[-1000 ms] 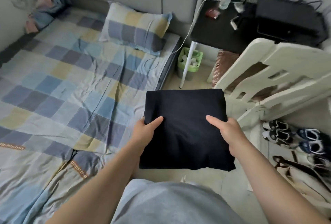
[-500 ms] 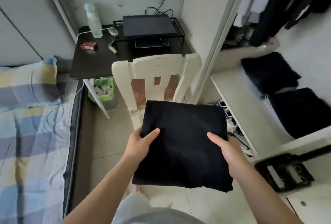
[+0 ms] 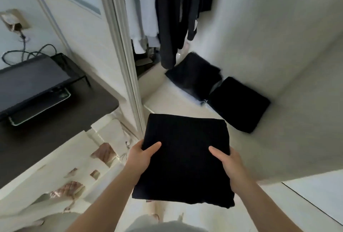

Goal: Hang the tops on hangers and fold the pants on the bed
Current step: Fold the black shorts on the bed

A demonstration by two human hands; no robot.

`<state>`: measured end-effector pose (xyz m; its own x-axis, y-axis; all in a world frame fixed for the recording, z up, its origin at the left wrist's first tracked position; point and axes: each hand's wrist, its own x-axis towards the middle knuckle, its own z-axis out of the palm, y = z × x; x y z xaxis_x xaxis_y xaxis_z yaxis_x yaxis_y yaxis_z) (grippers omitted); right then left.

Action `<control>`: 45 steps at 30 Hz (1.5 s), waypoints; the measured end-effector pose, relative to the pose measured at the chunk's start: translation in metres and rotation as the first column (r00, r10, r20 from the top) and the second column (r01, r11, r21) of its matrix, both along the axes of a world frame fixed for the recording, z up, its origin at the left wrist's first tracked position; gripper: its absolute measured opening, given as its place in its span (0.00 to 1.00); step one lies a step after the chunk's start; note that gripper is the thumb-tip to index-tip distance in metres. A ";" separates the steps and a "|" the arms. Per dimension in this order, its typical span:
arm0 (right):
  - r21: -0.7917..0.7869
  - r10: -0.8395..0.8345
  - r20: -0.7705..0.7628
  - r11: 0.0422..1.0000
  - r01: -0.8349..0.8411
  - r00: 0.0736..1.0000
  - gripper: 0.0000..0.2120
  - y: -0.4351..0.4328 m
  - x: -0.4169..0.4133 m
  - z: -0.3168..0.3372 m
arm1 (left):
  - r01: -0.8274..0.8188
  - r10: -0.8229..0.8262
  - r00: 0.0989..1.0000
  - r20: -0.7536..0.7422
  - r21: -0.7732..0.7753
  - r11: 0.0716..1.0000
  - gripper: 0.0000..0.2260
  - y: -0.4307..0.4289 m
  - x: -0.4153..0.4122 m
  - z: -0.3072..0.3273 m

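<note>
Two-handed hold on the folded black pants (image 3: 183, 157), lower centre of the frame, off any surface. Left hand (image 3: 140, 157) clasping the left edge, thumb on top; right hand (image 3: 229, 163) clasping the right edge likewise. Beyond, right of centre, two folded dark garments (image 3: 239, 103) touching on the pale wardrobe floor (image 3: 167, 100), under hanging clothes (image 3: 170, 18). Dark desk (image 3: 55, 120) at left.

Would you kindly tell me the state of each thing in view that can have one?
Black pants, folded, held in the air by both hands.
Left hand, gripping the pants' left edge, thumb on top.
Right hand, gripping the right edge, thumb on top.
Far dark garment, folded, lying on the shelf.
Near dark garment, folded, beside it.
Dark tops, hanging.
Laptop, shut.
</note>
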<state>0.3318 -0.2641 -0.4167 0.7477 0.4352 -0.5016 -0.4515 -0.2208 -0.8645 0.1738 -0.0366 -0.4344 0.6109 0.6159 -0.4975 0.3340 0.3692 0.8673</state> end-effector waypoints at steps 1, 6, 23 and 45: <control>-0.001 -0.035 0.008 0.999 0.035 0.999 0.21 0.009 0.009 -0.001 | 0.037 -0.037 0.999 -0.002 -0.003 0.999 0.13 0.014 0.017 -0.002; 0.021 -0.191 0.063 0.982 0.190 0.980 0.20 0.044 0.041 -0.004 | 0.154 -0.155 0.988 -0.022 -0.023 0.988 0.12 0.059 0.089 -0.008; 0.031 -0.552 0.203 0.829 0.559 0.809 0.19 0.077 0.118 -0.046 | 0.390 -0.387 0.918 -0.085 0.030 0.920 0.08 0.088 0.270 -0.036; 0.237 -0.593 0.193 0.801 0.550 0.781 0.12 0.222 0.354 -0.105 | 0.298 -0.369 0.929 0.006 0.578 0.759 0.12 0.232 0.531 -0.087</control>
<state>0.6860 -0.0419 -0.5219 0.9716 -0.0554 -0.2300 -0.2188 0.1595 -0.9627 0.7052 0.1952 -0.5215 0.8595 0.5090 -0.0462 0.2317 -0.3075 0.9229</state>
